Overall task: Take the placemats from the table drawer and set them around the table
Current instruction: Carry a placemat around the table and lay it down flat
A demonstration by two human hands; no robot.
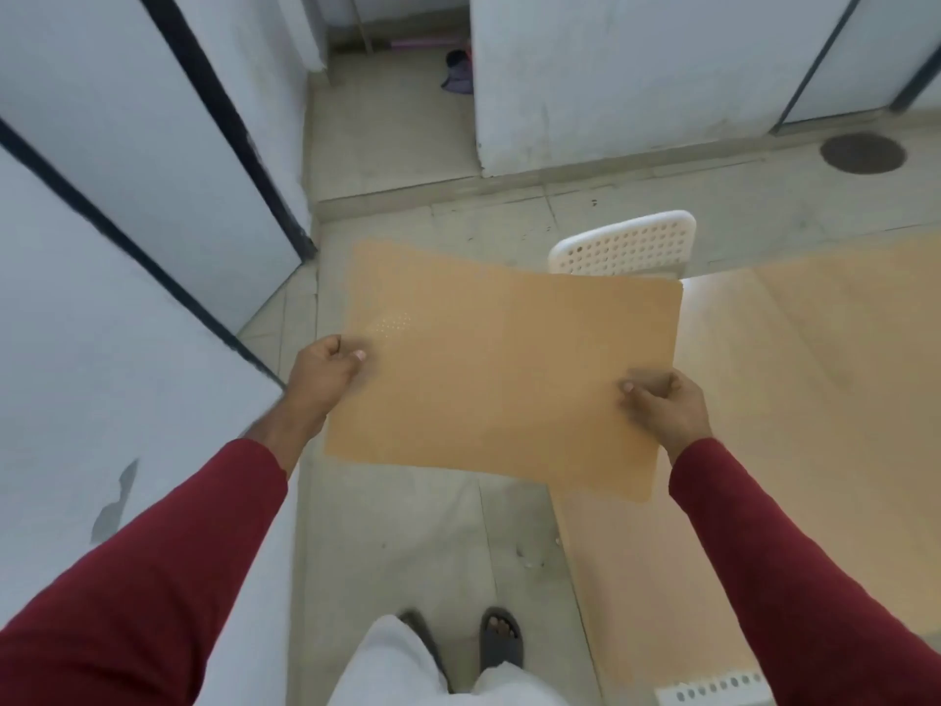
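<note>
You hold placemat flat out front, left hand on its left edge, right hand on its right edge. Table lies to your right, mat's right part over table corner. Chair stands behind mat, at table's far side. Wall on your left. Your feet below mat, on floor.

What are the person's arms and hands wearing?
Both arms wear long dark red sleeves that end near the wrists. The left hand and right hand are bare: no gloves, rings or watch show.
</note>
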